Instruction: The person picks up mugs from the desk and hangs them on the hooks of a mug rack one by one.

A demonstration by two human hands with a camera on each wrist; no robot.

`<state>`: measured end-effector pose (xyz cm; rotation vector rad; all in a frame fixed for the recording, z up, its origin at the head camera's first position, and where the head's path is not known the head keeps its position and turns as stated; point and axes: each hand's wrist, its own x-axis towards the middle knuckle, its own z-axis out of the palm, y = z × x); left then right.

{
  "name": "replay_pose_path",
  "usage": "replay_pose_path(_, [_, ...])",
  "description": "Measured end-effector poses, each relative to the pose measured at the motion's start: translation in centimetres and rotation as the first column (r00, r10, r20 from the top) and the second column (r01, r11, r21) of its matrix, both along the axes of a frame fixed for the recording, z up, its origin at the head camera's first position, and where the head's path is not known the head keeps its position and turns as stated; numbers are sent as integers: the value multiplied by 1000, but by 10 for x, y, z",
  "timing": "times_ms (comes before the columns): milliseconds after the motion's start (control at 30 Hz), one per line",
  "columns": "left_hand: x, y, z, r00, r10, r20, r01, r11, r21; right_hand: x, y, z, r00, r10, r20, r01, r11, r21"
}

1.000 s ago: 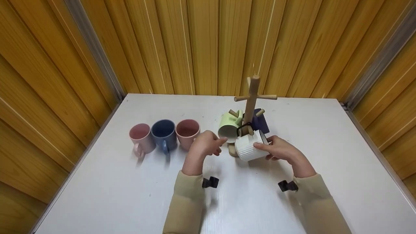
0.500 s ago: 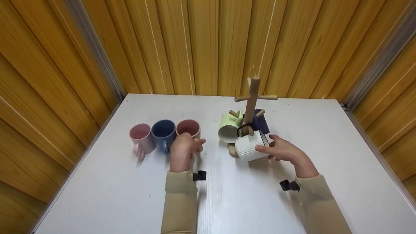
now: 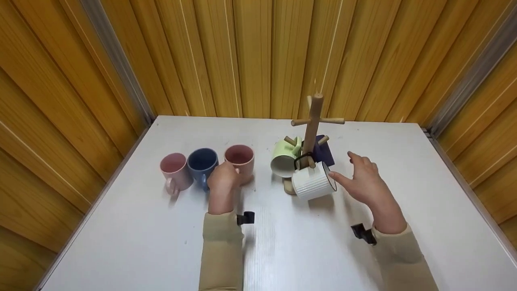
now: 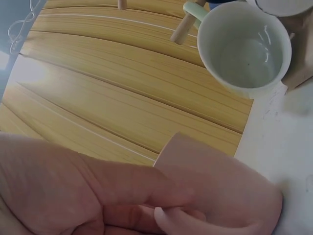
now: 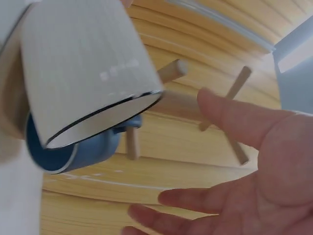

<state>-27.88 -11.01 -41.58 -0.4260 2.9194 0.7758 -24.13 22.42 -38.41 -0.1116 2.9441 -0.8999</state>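
Observation:
My left hand (image 3: 223, 182) pinches the handle of a pink mug (image 3: 244, 167), the nearest of the row to the rack. In the left wrist view the thumb lies against that pink mug (image 4: 215, 186) by its handle; the fingertips are partly hidden. A white ribbed mug (image 3: 313, 185) with a dark rim hangs tilted by its black handle on a low peg of the wooden mug rack (image 3: 313, 121). Just right of it, my right hand (image 3: 365, 184) is spread and holds nothing. In the right wrist view a gap shows between its fingers and the white mug (image 5: 88, 68).
A light green mug (image 3: 282, 155) and a dark blue mug (image 3: 324, 152) hang on the rack's lower pegs. To the left stand a blue mug (image 3: 203, 161) and a second pink mug (image 3: 176, 171) on the white table (image 3: 121, 226). Wood-panelled walls (image 3: 250, 60) enclose it.
My left hand moved left from beside the rack to the pink mug and took its handle; that mug shifted slightly right. My right hand let go of the white mug and drew back right.

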Motion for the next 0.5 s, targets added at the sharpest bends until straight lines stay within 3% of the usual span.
replay_pose_path(67, [0, -1, 3, 1000, 20, -5, -20, 1000, 19, 7, -8, 2, 994, 15, -106, -18, 1000, -21])
replay_pose_path(133, [0, -2, 5, 999, 34, -28, -33, 999, 36, 11, -18, 1, 968, 58, -245, -73, 996, -51])
replay_pose_path(200, [1, -1, 6, 996, 53, -78, -48, 997, 62, 13, -29, -3, 916, 118, -384, -156, 985, -69])
replay_pose_path(300, [2, 1, 8, 980, 72, -186, -52, 993, 109, 10, -48, -10, 813, 221, -539, -295, 954, -55])
replay_pose_path(367, [4, 2, 10, 969, 71, -239, -40, 991, 131, 6, -62, -15, 759, 293, -581, -381, 924, -33])
replay_pose_path(400, [5, 2, 11, 966, 65, -252, -30, 990, 138, 3, -69, -17, 743, 325, -585, -419, 908, -28])
replay_pose_path(467, [8, 1, 15, 964, 39, -262, -4, 992, 130, -2, -82, -22, 732, 385, -562, -478, 878, -22])
replay_pose_path(500, [10, 1, 18, 965, 22, -261, 12, 992, 128, -5, -89, -24, 739, 409, -536, -499, 866, -27])
